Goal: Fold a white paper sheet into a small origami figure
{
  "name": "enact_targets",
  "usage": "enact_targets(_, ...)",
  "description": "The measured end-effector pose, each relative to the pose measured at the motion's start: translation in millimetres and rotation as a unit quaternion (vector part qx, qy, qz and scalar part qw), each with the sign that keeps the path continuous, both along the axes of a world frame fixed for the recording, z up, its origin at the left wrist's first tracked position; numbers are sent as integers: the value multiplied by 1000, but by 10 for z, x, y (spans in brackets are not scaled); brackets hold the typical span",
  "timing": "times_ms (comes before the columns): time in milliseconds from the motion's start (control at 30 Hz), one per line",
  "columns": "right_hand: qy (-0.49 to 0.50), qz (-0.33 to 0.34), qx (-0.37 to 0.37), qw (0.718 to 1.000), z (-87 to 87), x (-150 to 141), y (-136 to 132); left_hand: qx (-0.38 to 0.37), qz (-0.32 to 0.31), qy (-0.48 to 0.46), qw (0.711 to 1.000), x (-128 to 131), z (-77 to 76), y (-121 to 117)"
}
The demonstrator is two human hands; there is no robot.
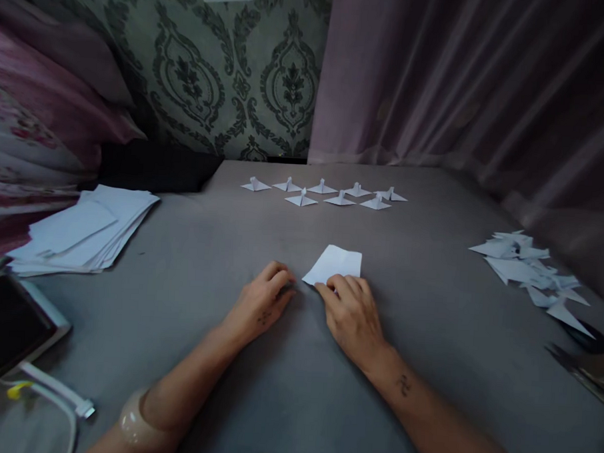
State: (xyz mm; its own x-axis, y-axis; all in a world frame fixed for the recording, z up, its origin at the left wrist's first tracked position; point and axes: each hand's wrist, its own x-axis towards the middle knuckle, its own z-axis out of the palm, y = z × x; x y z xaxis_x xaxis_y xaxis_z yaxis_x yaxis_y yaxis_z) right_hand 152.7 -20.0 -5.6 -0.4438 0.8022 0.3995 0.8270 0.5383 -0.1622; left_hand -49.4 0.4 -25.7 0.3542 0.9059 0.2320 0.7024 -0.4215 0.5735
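- From my end, I see the white paper (pixel 343 258) on the grey table (pixel 186 355), ahead of and between the forearms.
- My right hand (pixel 353 315) has its thumb and fingers on the paper's near edge; the knuckles hide whether they pinch it or only press, so I cannot tell.
- My left hand (pixel 263 298) holds nothing: its thumb and fingertips look slightly apart, just beside the paper's left corner without touching it.
- With only the right hand on it, I judge the paper could swivel if that hand pushes sideways, since the left corner is free.
- The hand covers the near edge, so a crooked crease there could escape me; the dim light makes that likelier.
- Eight folded paper pieces (pixel 322 186) stand in two rows beyond the paper; a careless forward reach could knock the front row.
- The loose paper pile (pixel 517 269) at right could scatter if the right forearm swung wide; the sheet stack (pixel 81 233) lies well apart, at left.
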Motion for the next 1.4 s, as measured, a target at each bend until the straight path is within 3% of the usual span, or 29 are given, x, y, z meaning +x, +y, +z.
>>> enact_targets(167,-44,18,-43,998,8,6,-41,9,-35,39,999,-4,-14,-22)
enact_targets(467,-57,68,-43,995,-29,79,-24,48,-77,100,991,60,5,-53)
enact_targets(633,-48,38,-96,993,21,96,-25,40,-90,128,987,95,40,-84)
enact_targets(1100,41,-21,-128,991,42,52,80,-70,15,7,997,174,5,-69)
enact_targets(1400,43,-71,-146,986,-3,7,182,-76,56,43,995,238,25,-73)
